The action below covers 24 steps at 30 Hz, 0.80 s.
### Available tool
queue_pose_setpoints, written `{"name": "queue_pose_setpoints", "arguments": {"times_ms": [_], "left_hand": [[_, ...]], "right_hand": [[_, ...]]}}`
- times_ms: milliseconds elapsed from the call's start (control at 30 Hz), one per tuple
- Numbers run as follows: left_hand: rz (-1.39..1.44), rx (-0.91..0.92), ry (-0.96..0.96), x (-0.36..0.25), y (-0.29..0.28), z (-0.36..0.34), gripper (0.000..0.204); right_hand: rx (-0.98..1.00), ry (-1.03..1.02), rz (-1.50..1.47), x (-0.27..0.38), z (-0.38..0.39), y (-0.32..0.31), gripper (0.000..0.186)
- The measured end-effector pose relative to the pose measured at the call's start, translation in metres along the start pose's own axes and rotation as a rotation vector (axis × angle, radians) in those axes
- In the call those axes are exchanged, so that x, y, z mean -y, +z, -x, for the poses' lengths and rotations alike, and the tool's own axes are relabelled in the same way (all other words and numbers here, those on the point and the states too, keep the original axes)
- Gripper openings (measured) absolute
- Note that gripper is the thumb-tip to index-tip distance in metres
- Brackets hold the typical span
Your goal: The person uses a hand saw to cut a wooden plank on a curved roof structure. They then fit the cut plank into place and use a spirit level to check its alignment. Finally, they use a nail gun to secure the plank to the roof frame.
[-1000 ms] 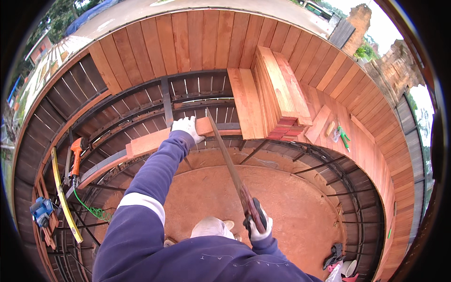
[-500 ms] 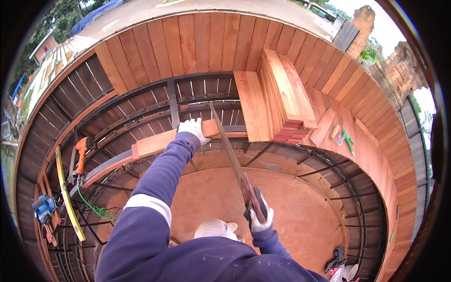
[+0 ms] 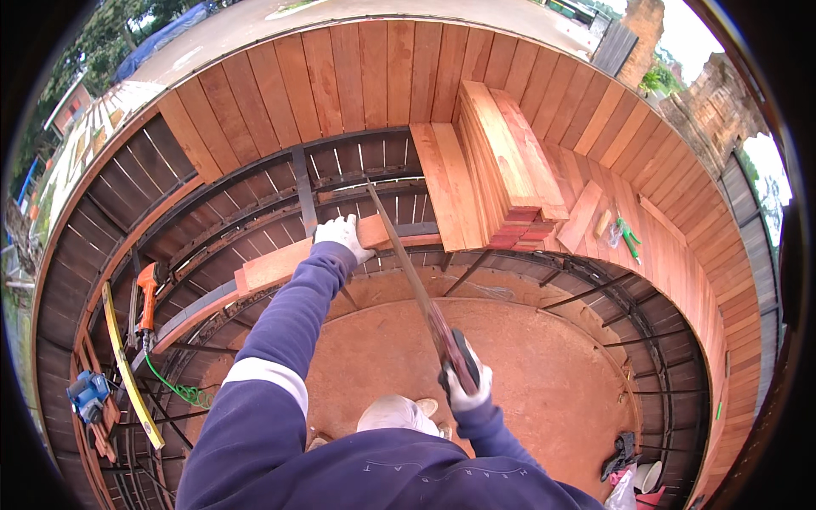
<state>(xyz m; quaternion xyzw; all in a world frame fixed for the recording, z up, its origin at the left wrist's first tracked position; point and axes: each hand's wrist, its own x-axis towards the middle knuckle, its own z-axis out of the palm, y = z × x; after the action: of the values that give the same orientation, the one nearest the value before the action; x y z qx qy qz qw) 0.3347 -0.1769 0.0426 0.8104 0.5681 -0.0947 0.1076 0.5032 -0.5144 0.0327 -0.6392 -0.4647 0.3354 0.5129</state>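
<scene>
My right hand, in a white glove with a dark palm, is wrapped round the brown handle of a handsaw. Its long, narrowing blade points away from me and crosses the right end of a reddish wooden plank. My left hand, in a white glove, grips this plank from above, just left of the blade. The plank lies along the curved inner rail of a dark metal frame. How deep the blade sits in the wood cannot be made out.
A stack of planks stands right of the saw. Green-handled pliers lie beyond it on the boarded bench. At left are an orange power tool with a green cord, a yellow level and a blue power tool.
My right hand and the saw have shifted slightly forward. My left hand keeps its grip on the plank. The whole view has turned a little.
</scene>
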Motion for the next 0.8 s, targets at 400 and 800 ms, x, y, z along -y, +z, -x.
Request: {"name": "queue_pose_setpoints", "arguments": {"times_ms": [400,800], "left_hand": [[-0.104,-0.127,-0.018,-0.004,0.019,-0.011,0.097],[-0.122,-0.207,0.007,-0.009,0.031,-0.021,0.093]], "right_hand": [[-0.149,-0.323,0.091,0.009,-0.077,0.036,0.051],[-0.166,-0.313,0.024,0.000,-0.051,0.026,0.058]]}}
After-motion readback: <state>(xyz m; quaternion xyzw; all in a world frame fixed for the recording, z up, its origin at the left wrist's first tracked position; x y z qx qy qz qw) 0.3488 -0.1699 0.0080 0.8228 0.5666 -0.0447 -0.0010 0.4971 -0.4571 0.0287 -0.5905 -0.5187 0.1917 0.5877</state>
